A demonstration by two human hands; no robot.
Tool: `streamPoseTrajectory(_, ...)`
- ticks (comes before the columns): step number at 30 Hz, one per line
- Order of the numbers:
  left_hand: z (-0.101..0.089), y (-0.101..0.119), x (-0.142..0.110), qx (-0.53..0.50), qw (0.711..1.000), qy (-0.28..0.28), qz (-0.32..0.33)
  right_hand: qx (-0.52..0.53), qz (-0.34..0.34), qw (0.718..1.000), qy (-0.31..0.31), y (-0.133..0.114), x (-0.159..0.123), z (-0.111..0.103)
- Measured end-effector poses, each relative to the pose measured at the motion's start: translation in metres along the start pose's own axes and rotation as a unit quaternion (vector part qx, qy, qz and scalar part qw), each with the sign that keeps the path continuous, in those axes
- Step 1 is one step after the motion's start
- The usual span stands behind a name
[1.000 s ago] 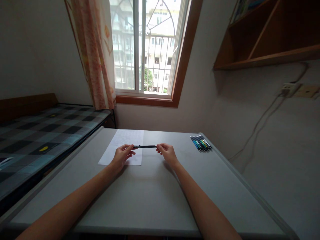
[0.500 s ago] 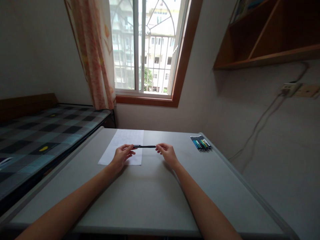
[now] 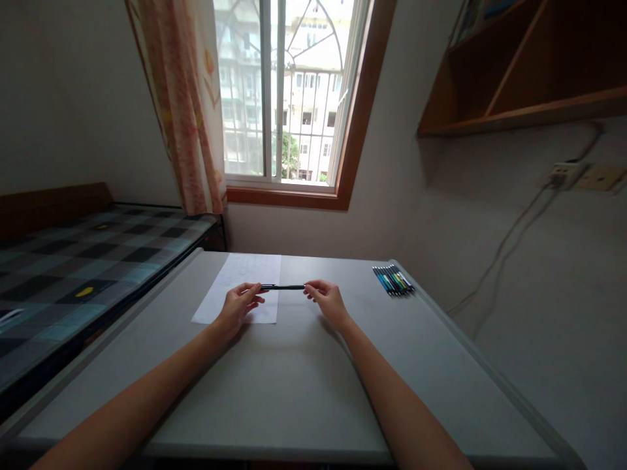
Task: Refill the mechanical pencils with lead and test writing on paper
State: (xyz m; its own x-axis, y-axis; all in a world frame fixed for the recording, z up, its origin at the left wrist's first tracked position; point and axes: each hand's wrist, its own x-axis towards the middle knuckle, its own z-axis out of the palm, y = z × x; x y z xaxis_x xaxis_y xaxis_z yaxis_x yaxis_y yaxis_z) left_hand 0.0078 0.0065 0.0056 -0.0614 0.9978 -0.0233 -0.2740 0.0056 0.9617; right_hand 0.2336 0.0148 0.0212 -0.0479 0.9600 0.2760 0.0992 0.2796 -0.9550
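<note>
A dark pen [image 3: 285, 287] is held level above the table between my two hands. My left hand [image 3: 239, 305] pinches its left end, where a clip shows. At the right end, my right hand [image 3: 327, 300] grips it between thumb and fingertips. Below my left hand lies a white sheet of paper [image 3: 215, 301] with faint writing on its far part. Several pens [image 3: 393, 281] with dark, blue, green and yellow parts lie side by side in a row near the table's far right corner.
The pale table [image 3: 274, 398] has raised rims at its left and right edges. A bed with a checked cover [image 3: 132, 238] stands at the left. Behind are a window [image 3: 304, 124] and a curtain [image 3: 183, 124]. A wooden shelf [image 3: 524, 104] hangs at upper right.
</note>
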Motion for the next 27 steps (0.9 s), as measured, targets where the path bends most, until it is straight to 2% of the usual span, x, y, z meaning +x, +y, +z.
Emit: streamPoseTrajectory(27, 0.0005, 0.0008, -0.0003, 0.007, 1.000, 0.003, 0.000, 0.017, -0.006, 1.000, -0.001, 0.0013, 0.0009, 0.0006)
